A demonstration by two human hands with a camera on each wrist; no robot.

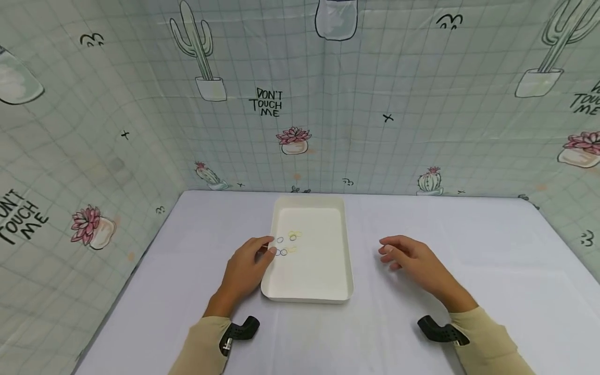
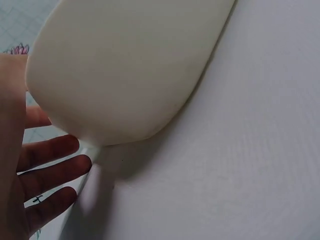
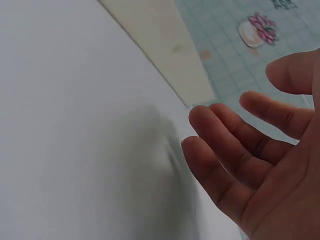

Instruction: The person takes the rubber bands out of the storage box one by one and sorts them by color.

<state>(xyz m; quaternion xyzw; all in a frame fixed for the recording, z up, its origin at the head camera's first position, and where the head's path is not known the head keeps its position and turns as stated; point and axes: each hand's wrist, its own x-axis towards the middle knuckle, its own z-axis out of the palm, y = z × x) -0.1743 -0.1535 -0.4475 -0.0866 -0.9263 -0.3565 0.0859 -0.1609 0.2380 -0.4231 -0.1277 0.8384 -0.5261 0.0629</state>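
A shallow white tray (image 1: 311,281) lies lengthwise on the table. Inside its left half are several small thin rings, dark blue ones (image 1: 292,238) and yellow ones (image 1: 291,249). My left hand (image 1: 246,263) is at the tray's left side, thumb and index fingertips right at the rim, close beside the rings. In the left wrist view the tray's pale outer wall (image 2: 120,70) hides those two tips, while the other fingers (image 2: 55,172) extend loosely below it. My right hand (image 1: 412,259), holding nothing, hovers right of the tray with relaxed, slightly bent fingers (image 3: 212,140).
A white cloth covers the table (image 1: 187,224). Behind and to the left hangs a grid-patterned curtain (image 1: 365,104) printed with cacti and lettering. Black wrist mounts (image 1: 242,329) sit at both beige sleeves (image 1: 487,344).
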